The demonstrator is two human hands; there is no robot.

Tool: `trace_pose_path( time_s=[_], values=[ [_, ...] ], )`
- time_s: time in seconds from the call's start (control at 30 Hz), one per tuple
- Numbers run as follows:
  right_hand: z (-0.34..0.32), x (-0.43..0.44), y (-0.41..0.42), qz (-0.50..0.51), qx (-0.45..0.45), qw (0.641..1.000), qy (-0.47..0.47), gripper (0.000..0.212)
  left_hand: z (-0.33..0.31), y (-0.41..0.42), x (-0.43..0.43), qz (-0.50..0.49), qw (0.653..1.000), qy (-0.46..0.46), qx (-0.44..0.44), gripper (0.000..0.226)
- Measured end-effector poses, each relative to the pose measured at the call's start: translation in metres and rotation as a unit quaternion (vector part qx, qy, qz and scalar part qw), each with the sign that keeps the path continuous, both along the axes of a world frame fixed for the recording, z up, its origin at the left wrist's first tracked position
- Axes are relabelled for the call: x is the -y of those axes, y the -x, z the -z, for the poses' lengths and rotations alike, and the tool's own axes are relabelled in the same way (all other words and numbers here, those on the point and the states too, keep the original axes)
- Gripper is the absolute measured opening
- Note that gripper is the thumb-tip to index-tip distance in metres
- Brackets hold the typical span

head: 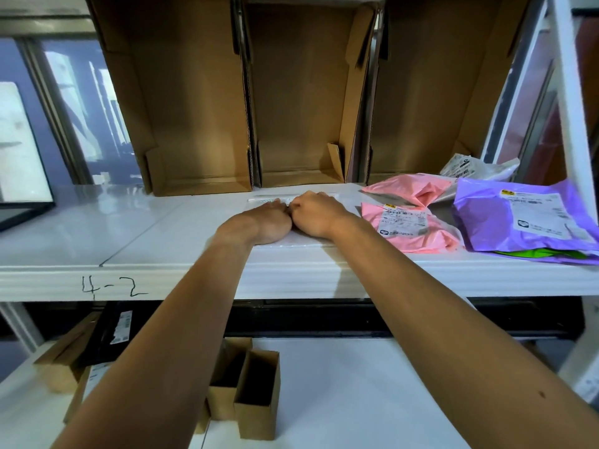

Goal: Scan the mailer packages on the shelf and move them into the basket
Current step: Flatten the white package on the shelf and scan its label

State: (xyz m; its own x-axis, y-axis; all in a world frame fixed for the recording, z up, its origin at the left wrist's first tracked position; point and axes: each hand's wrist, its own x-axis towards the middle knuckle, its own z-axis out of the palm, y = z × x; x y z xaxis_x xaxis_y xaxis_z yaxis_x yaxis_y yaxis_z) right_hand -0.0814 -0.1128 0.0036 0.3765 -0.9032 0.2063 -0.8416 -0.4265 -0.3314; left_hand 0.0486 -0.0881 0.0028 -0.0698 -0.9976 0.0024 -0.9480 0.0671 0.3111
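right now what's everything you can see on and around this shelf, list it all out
cardboard bins: three, brown, open-fronted, side by side at the back of the shelf
shelf: one, white, "4-2" handwritten on its front edge
pink mailers: two, right of centre, one behind the other
purple mailer: one, far right, white label up, lying on something green
green item: one, mostly hidden under the purple mailer
white mailer: one, crumpled, back right
flat white mailer: one, centre, under both hands
small cardboard boxes: at least two, brown, lower shelf
left hand: on the flat white mailer
right hand: beside it, curled, touching the left
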Motion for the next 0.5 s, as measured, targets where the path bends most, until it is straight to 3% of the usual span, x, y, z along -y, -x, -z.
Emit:
trace_pose_path(
  time_s=[0.13, 0.33, 0.43, 0.5],
  values=[
    [-0.002, -0.002, 0.001, -0.025, -0.028, 0.998, -0.048, 0.043, -0.001, 0.003, -0.003, -0.005, 1.0, 0.005, -0.011, 0.05],
    [-0.003, -0.005, 0.005, -0.043, -0.053, 0.997, -0.029, 0.044, -0.002, 0.001, -0.021, -0.006, 0.998, 0.003, -0.055, 0.055],
    [-0.003, -0.003, 0.006, -0.05, -0.045, 0.997, -0.033, 0.043, 0.003, -0.007, -0.015, 0.0, 1.0, -0.007, -0.001, 0.071],
    [-0.005, -0.003, 0.006, -0.048, -0.046, 0.997, -0.037, 0.043, 0.003, -0.005, -0.027, -0.004, 1.0, -0.014, 0.015, 0.07]
  ],
)
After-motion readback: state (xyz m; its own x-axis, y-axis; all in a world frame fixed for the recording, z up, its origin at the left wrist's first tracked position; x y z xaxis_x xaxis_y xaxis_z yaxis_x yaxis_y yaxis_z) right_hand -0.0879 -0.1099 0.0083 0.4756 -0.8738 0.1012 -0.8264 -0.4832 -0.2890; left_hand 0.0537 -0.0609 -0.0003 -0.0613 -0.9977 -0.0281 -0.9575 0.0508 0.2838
